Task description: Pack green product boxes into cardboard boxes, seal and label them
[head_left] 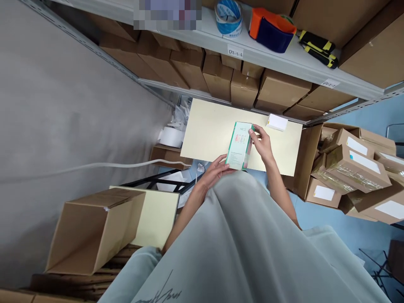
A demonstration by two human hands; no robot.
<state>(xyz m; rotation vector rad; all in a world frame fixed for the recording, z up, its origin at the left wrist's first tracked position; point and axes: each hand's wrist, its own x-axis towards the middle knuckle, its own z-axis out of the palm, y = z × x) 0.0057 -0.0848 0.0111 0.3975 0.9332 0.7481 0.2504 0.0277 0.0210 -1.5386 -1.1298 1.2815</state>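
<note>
Between my two hands is a pale green and white product box [239,145] with small coloured pictures on its face. My left hand [216,170] grips its lower left corner. The fingers of my right hand [261,141] close on its upper right edge. The box is held tilted above the near side of a cream tabletop [205,130]. A small stack of white labels [277,122] lies on the tabletop, just beyond my right hand.
Shelves ahead hold brown cartons [217,78], a blue tape roll [229,19], an orange and navy tape dispenser [271,29] and yellow-black cutters [318,48]. A large carton of taped parcels [356,164] stands right. At left are an open carton [94,231] and a white cable [126,165].
</note>
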